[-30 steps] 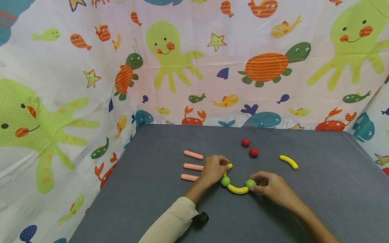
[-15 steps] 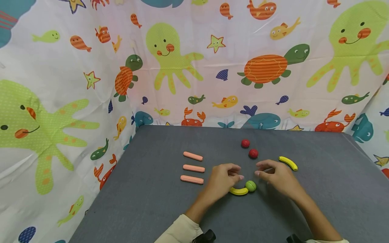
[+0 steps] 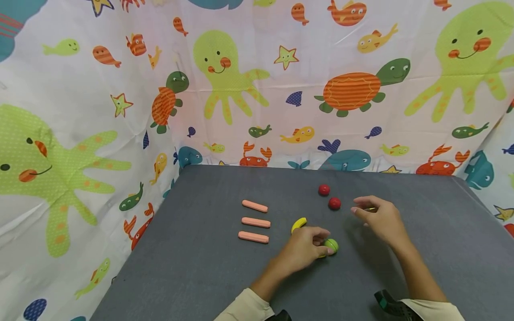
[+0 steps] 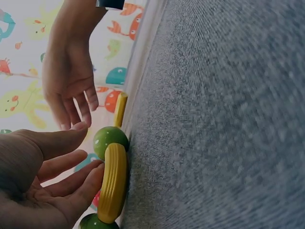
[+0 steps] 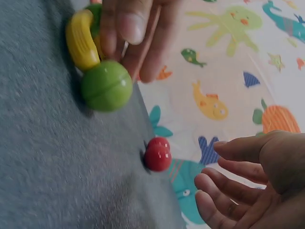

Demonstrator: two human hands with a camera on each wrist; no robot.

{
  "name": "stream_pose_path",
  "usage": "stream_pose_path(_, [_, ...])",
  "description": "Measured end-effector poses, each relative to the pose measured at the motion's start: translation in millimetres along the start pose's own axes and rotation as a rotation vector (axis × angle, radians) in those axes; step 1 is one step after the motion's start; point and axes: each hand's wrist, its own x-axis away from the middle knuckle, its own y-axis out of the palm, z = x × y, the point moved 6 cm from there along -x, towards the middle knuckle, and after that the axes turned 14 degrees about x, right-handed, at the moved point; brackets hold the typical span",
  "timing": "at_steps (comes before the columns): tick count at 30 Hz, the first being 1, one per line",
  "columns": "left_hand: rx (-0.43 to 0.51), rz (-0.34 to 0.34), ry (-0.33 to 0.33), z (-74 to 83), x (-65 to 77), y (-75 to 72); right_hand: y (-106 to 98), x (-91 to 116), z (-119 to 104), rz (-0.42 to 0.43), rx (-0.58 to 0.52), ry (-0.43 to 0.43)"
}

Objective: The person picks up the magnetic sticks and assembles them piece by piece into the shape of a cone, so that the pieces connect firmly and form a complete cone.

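My left hand reaches low over the joined toy pieces, fingers loosely bent, its fingertips right at a green ball. In the left wrist view, a yellow curved banana-like piece lies between that ball and a second green ball, with my fingertips against its side. Another yellow curved piece shows behind this hand. My right hand hovers farther right with fingers spread and nothing in them. It covers most of a separate yellow curved piece.
Two red balls sit toward the back. Several pink sticks, in a row one behind another, lie left of the hands, the nearest pink stick among them. A sea-animal curtain rises behind the grey table.
My left hand has gone from the left yellow piece to the right green ball. My right hand has let go of that ball and moved right, over the separate yellow piece.
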Motion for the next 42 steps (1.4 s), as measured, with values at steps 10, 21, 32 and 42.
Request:
stream_pose_path(10, [-0.04,-0.022,0.012,-3.3,-1.2,5.1,-10,-6,36,0.096,0.046,0.068])
stream_pose_path(21, [-0.074,-0.029,0.02,-3.0,0.4,6.6,-11,-9,62,0.079,0.104,0.118])
stream_pose_path(32, [-0.101,-0.022,0.035,-3.3,1.0,7.8,-6,-8,73,0.01,0.141,0.141])
stream_pose_path(42, [-0.118,-0.016,0.053,-2.8,0.4,6.9,-3,-9,79,-0.056,0.228,0.11])
